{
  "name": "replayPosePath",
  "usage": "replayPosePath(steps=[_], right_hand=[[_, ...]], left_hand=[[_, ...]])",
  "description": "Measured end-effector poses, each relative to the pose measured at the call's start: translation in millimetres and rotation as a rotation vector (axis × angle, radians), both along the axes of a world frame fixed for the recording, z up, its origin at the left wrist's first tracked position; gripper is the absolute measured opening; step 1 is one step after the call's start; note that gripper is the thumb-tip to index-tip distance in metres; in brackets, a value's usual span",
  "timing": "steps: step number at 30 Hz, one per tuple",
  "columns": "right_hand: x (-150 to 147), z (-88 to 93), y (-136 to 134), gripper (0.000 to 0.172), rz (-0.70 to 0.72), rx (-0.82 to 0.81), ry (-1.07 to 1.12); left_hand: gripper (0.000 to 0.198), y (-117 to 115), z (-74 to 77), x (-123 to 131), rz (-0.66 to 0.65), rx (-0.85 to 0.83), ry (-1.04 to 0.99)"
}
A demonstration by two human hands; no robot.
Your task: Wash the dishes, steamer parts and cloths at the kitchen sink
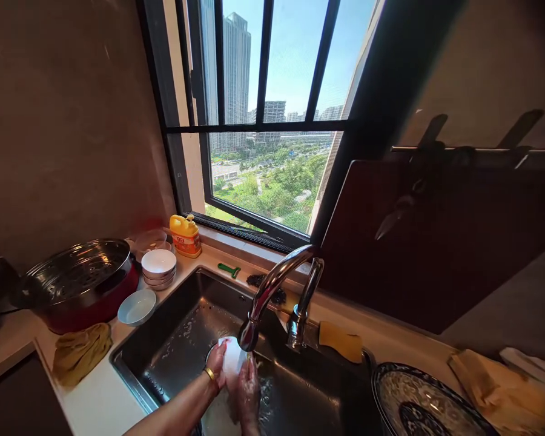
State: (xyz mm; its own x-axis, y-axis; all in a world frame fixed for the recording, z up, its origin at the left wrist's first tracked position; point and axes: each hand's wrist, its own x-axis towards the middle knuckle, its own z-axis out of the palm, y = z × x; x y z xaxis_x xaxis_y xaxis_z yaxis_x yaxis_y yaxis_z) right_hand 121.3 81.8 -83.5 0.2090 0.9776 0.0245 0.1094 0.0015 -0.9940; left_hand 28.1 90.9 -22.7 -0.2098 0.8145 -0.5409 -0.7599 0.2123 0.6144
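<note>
Holding a small white ceramic bowl [233,357] under the spout of a curved chrome faucet [272,284], the person worked over a deep stainless steel sink [172,330] set below a black-framed window [272,127]. The left hand [217,363], with a gold bangle at its wrist, gripped the bowl's left side, its fingers curled and pressed together against the rim. The right hand [249,392] lay against the bowl's lower right side with its fingers close together; whether they closed around the bowl could not be told. The bowl sat just beneath the faucet head, above the sink's wet floor. On the counter left of the sink stood a red round electric pot topped by a steel steamer tray [79,284], and beside it a stack of white bowls [158,267] and a pale blue shallow dish [137,307]. A crumpled mustard cloth [82,354] lay in front of the pot. A yellow detergent bottle [186,235] stood by the window sill, with a green-handled peeler [229,269] near it. Right of the faucet lay a yellow sponge cloth [340,340], and a blue-and-white patterned plate [418,402] sat nearer the right edge.
</note>
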Motion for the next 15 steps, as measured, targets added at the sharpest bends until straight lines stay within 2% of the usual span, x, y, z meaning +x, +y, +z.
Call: replayPosePath(steps=[1, 3, 8, 10, 15], right_hand=[[-2.4, 2.7, -1.6, 0.067, -0.002, -0.021, -0.001], [-1.8, 9.7, -1.3, 0.069, 0.035, -0.052, 0.042], [10.5, 19.9, -2.3, 0.062, 0.242, -0.189, 0.081], [11.9, 21.6, -4.8, 0.060, 0.220, -0.217, 0.107], [12.4, 33.3, 1.8, 0.056, 0.164, -0.143, 0.233]], left_hand=[[0.023, -0.2, -1.3, 0.8, 0.023, 0.016, 0.070], [0.030, -2.8, -3.9, 1.4, -0.021, 0.064, 0.158], [0.039, -10.6, -9.5, -4.8, -0.058, 0.103, 0.265], [0.043, -11.8, -9.8, -7.2, -0.065, 0.097, 0.276], [0.056, -12.3, -4.4, -4.0, -0.117, 0.188, 0.198]])
